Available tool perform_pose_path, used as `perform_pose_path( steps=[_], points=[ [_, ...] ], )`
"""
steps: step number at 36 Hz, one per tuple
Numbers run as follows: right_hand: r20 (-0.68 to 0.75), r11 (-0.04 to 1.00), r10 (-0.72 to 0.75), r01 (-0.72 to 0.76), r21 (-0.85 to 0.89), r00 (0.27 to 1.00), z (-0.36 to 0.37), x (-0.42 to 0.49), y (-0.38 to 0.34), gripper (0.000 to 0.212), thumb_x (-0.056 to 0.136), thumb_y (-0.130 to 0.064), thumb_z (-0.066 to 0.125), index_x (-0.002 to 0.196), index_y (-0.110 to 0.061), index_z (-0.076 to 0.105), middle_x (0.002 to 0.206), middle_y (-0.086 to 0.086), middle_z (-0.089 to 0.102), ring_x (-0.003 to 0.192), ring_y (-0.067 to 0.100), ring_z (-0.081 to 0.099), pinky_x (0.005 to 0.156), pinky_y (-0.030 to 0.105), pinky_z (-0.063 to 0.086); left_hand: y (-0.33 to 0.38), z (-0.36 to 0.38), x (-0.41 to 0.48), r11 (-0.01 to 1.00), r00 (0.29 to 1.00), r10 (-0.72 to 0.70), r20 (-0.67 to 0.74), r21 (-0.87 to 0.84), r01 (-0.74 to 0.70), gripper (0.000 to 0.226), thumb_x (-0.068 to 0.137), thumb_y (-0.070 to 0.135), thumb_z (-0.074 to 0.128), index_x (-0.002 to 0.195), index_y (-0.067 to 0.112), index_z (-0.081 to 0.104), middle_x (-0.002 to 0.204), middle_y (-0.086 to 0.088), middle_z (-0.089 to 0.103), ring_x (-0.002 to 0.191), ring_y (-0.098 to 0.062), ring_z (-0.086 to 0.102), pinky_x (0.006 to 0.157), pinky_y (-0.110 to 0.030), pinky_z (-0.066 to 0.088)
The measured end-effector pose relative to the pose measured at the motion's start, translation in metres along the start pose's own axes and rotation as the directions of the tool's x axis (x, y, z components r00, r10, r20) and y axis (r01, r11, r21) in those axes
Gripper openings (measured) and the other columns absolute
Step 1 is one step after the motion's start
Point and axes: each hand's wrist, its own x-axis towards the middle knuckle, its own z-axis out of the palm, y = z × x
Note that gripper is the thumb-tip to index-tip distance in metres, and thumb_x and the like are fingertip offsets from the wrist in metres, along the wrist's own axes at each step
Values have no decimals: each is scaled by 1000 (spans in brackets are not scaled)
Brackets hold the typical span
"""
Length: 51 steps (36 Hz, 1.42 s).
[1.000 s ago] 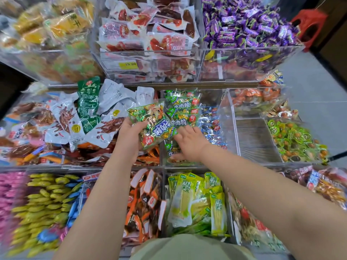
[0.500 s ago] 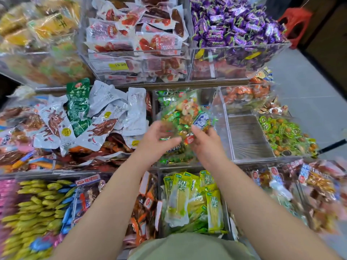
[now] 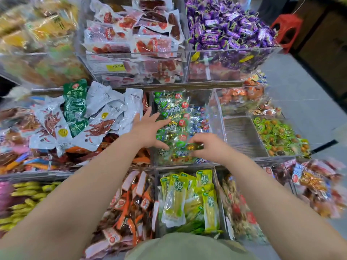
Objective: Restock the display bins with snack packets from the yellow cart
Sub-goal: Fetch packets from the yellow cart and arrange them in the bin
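Observation:
A clear middle bin (image 3: 216,109) holds a pile of green and blue snack packets (image 3: 175,117). My left hand (image 3: 148,128) lies over the pile's left side with fingers spread and straight, pressing on the packets. My right hand (image 3: 210,147) is at the bin's front, its fingers curled round one small green packet (image 3: 195,146). The yellow cart is out of view.
Around it are bins of white and green pouches (image 3: 90,117), red meat packs (image 3: 142,40), purple candies (image 3: 229,25), yellow-green packs (image 3: 187,199) and orange packs (image 3: 131,207). A bare bin (image 3: 242,136) lies to the right. A red stool (image 3: 286,29) stands on the grey floor.
Both hands held a bundle of packets above the bin; the bundle now lies in the bin. The left hand has opened flat, and the right hand has dropped to the bin's front.

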Motion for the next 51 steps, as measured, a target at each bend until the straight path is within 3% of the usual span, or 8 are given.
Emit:
perform_pose_path(
  steps=[6, 13, 22, 26, 30, 34, 39, 51],
  points=[
    [50, 868, -70, 86, -488, 996, 27, 14, -22, 34, 85, -30, 60, 119, -29, 58, 113, 3, 57, 108, 25, 55, 78, 36, 50, 0, -19, -20, 734, 989, -66, -132, -678, -41, 60, 88, 45, 63, 142, 34, 42, 160, -4, 17, 147, -12, 11, 111, -30, 21],
    [-60, 797, -77, 25, -603, 995, 57, 26, -39, 31, 83, -26, 62, 114, -21, 62, 99, 6, 60, 92, 27, 59, 62, 28, 36, 32, 1, -40, 955, 951, 220, 217, -246, -165, 116, 74, 34, 72, 152, 14, -11, 161, -7, -7, 146, -16, -15, 117, -35, -5],
    [-287, 997, 1, 21, 77, 958, 58, 2, -2, 66, 67, -34, 82, 122, -19, 49, 107, -7, 45, 104, 11, 46, 87, 24, 39, 49, 19, -27, 959, 992, -50, 119, 283, 15, 117, 78, 77, 45, 149, 8, -19, 158, -14, -20, 146, -28, -17, 113, -55, -11],
    [-220, 886, 299, -184, 427, 929, 57, -1, 8, 106, 68, -55, 75, 148, -30, 10, 148, -9, 12, 133, 7, 18, 108, 30, 20, 56, 20, -26, 968, 996, -8, 90, 251, -15, 121, 77, 72, 54, 149, 6, -17, 158, -18, -17, 146, -32, -17, 112, -56, -13],
    [-92, 698, 419, -256, 668, 903, 51, 22, 10, 90, 84, -59, 55, 150, -34, -1, 158, -8, -3, 145, 11, 0, 116, 38, 9, 72, 28, -17, 983, 1000, -18, -20, 181, 21, 123, 72, 84, 40, 150, 7, -15, 159, -16, -14, 146, -30, -17, 110, -55, -18],
    [-62, 621, 411, -230, 749, 909, 57, 44, 1, 80, 90, -57, 45, 149, -35, -4, 158, -10, 3, 144, 11, 7, 110, 29, 13, 71, 39, -7, 971, 993, -80, -88, 219, 97, 129, 66, 91, 35, 141, 8, -29, 158, -16, -17, 145, -31, -21, 100, -58, -29],
    [-26, 599, 412, -249, 761, 911, 51, 78, -18, 84, 82, -70, 42, 147, -44, -4, 158, -12, 4, 144, 19, 13, 115, 48, 19, 52, 25, 7, 966, 978, -205, -41, 151, 209, 139, 56, 91, 50, 138, 17, -36, 154, -18, -28, 141, -34, -29, 107, -63, -16],
    [-50, 581, 468, -264, 770, 883, 23, 83, 31, 64, 93, -56, 40, 149, -33, 20, 153, -13, 24, 139, 11, 23, 109, 34, 20, 55, 34, 4, 984, 999, -35, 10, 177, 32, 138, 56, 92, 47, 148, 18, -23, 158, -23, -6, 147, -36, -7, 115, -54, -8]
  ],
)
